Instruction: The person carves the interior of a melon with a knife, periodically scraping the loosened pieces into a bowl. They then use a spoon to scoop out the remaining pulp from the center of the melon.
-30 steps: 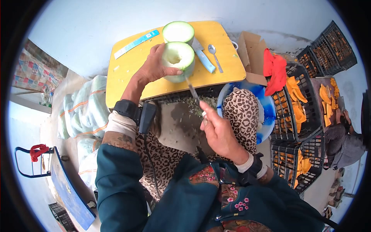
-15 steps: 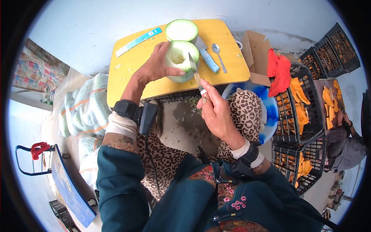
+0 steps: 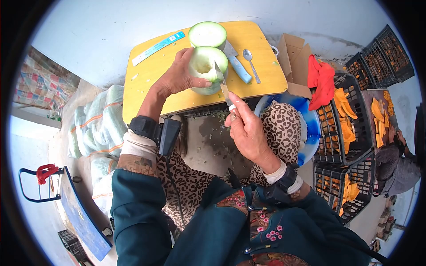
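Observation:
On the yellow table [image 3: 155, 88] stands a winter melon piece [image 3: 207, 90] with pale flesh and a hollow in its cut top. My left hand [image 3: 179, 76] is wrapped round its left side, the thumb lying across the front. My right hand [image 3: 249, 133] grips a small knife [image 3: 224, 88] with a white band at its handle. The blade points up and rests at the right part of the cut face, near the rim. Behind stands another winter melon piece [image 3: 207, 34], its flat cut face up. A blue-handled knife [image 3: 239, 69] and a metal spoon [image 3: 251, 64] lie to the right.
A blue-and-white cardboard strip [image 3: 158, 48] lies on the table's left. Right of my knee are a blue basin [image 3: 310, 133], a cardboard box [image 3: 295, 62], a red cloth [image 3: 320, 84] and black crates [image 3: 350, 146] of orange pieces. Wrapped bundles [image 3: 100, 117] and a blue trolley [image 3: 82, 213] stand left. Another person [image 3: 397, 168] is far right.
My right hand and the small knife have shifted very slightly left. My left hand stays on the winter melon piece, and the other things look the same.

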The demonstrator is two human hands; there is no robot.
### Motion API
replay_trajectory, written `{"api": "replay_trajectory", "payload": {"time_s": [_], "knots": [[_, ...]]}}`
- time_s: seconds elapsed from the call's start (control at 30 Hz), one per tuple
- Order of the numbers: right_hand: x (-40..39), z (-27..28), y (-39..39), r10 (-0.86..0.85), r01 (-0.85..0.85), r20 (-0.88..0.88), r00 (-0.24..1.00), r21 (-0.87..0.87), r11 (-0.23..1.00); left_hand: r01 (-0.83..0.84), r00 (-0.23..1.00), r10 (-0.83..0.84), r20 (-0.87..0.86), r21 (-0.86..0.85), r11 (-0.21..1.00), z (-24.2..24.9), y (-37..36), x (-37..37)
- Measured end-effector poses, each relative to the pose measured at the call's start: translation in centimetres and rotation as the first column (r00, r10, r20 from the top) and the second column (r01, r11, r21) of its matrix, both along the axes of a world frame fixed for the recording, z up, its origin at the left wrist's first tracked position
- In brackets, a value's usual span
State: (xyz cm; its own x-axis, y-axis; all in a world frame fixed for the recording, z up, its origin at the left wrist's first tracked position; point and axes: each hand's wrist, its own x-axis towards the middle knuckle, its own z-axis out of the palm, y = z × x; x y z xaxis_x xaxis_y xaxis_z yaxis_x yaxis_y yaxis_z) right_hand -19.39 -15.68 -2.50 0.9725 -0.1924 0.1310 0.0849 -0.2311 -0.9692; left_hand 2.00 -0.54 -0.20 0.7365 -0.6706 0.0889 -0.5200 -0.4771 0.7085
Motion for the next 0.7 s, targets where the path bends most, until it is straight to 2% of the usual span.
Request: {"api": "replay_trajectory", "payload": {"time_s": [0.33, 0.43, 0.53, 0.7], "knots": [[1.0, 0.5, 0.9, -0.073, 0.083, 0.094, 0.993, -0.110, 0.990, -0.041, 0.997, 0.040, -0.065, -0.015, 0.999, 0.1, -0.1, -0.3], [1.7, 1.1, 1.0, -0.075, 0.084, 0.077, 0.994, -0.124, 0.989, -0.036, 0.999, 0.036, -0.035, -0.011, 0.999, 0.2, -0.1, -0.3], [2.7, 0.7, 1.4, -0.102, 0.123, 0.156, 0.982, -0.131, 0.984, -0.032, 0.995, 0.032, -0.091, 0.011, 0.999, 0.5, -0.2, -0.2], [4.1, 0.9, 2.0, -0.128, 0.188, 0.231, 0.965, -0.258, 0.948, -0.035, 0.993, 0.037, -0.111, 0.015, 0.999, 0.8, -0.3, -0.4]]}}
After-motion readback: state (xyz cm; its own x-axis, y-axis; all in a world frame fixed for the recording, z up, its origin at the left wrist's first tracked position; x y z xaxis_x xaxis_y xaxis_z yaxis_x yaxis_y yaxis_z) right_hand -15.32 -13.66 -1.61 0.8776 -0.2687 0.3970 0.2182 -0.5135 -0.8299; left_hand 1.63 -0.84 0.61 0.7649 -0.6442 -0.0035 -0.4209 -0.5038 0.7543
